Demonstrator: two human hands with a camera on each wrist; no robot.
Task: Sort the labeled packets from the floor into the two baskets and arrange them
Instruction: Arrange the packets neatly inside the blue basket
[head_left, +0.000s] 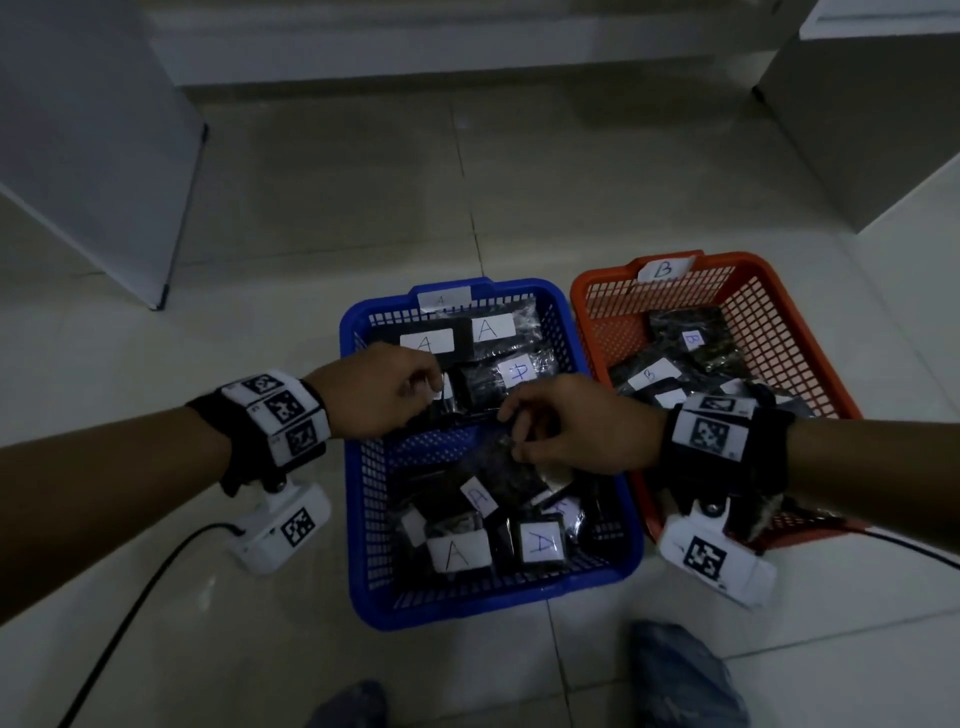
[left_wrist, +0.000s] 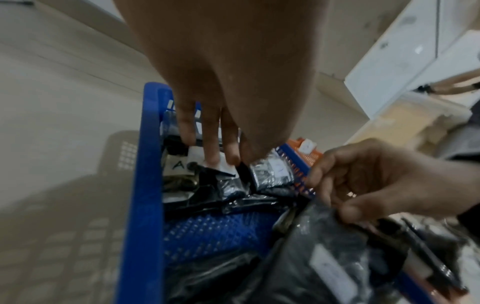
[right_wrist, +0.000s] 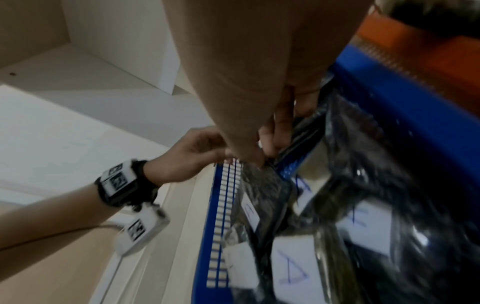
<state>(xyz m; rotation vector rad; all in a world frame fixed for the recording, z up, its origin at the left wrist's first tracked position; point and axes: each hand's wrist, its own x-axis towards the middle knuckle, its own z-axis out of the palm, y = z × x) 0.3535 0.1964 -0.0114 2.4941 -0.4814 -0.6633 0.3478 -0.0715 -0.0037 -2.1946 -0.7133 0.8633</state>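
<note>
L hand (head_left: 382, 392) was over the blue basket (head_left: 358, 519), fingertips (left_wrist: 211, 158) down on an A-labelled packet (left_wrist: 182, 166), fingers roughly straight & together. R hand (head_left: 576, 423) pinched a dark packet (head_left: 511, 467) mid-basket, thumb & fingers clamped on its edge. Orange basket (head_left: 769, 322) w/ B packets (head_left: 693, 338) sat just beside, on the R.

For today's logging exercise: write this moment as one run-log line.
stage: arranging | left hand: touching packets in blue basket | right hand: pinching a packet | orange basket: B packets inside
</note>
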